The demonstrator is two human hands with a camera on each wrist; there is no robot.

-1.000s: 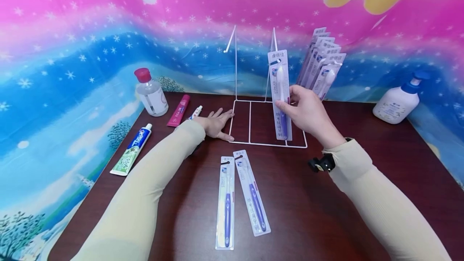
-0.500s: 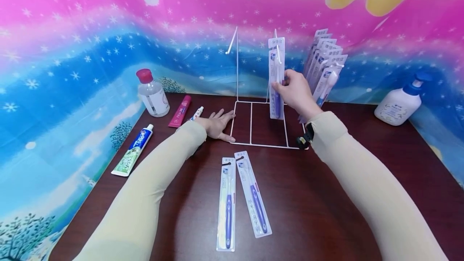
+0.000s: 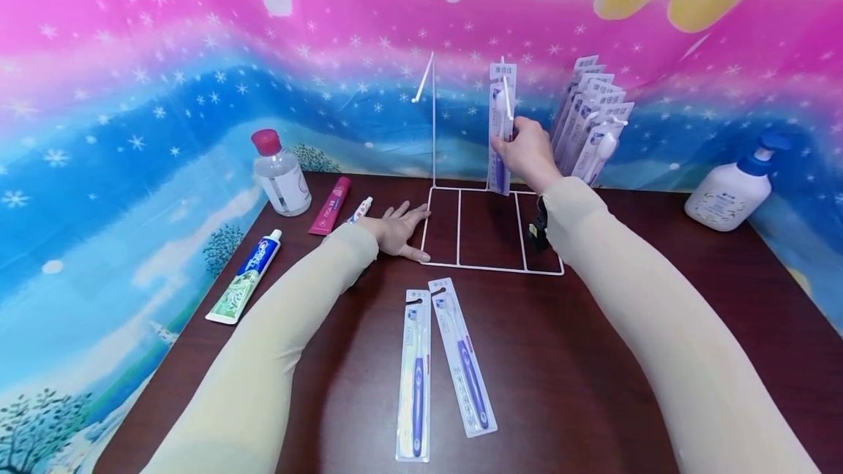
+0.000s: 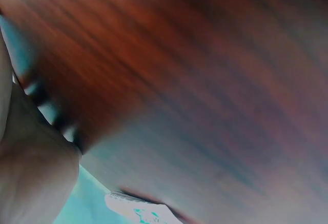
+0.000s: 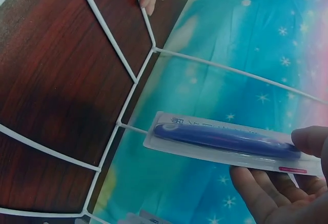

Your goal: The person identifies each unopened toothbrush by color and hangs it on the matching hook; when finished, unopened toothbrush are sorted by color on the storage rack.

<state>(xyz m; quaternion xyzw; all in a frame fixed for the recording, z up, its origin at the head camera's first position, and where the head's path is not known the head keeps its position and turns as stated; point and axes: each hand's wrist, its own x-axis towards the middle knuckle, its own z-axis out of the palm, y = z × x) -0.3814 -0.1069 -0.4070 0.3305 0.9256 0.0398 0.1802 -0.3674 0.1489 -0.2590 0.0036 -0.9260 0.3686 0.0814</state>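
My right hand (image 3: 529, 150) pinches a packaged toothbrush (image 3: 498, 134) with a purple handle, upright at the middle hook of a white wire rack (image 3: 490, 269). The hook's arm passes in front of the card's upper part. In the right wrist view the thumb lies over the toothbrush pack (image 5: 225, 142) and the fingers are under it. My left hand (image 3: 398, 231) lies flat with spread fingers, touching the rack's left base wire. Two more toothbrush packs, a left one (image 3: 415, 379) and a right one (image 3: 464, 357), lie on the table before the rack.
Several toothbrush packs (image 3: 593, 119) hang on the right hook; the left hook (image 3: 421, 83) is bare. Left stand a clear bottle (image 3: 282, 181) and lie toothpaste tubes: green-blue (image 3: 245, 278), pink (image 3: 330, 205), small white (image 3: 360, 208). A pump bottle (image 3: 727, 185) stands at right.
My right hand has carried the toothbrush pack up and back, from in front of the middle hook to along its arm. The left hand has stayed on the rack's base.
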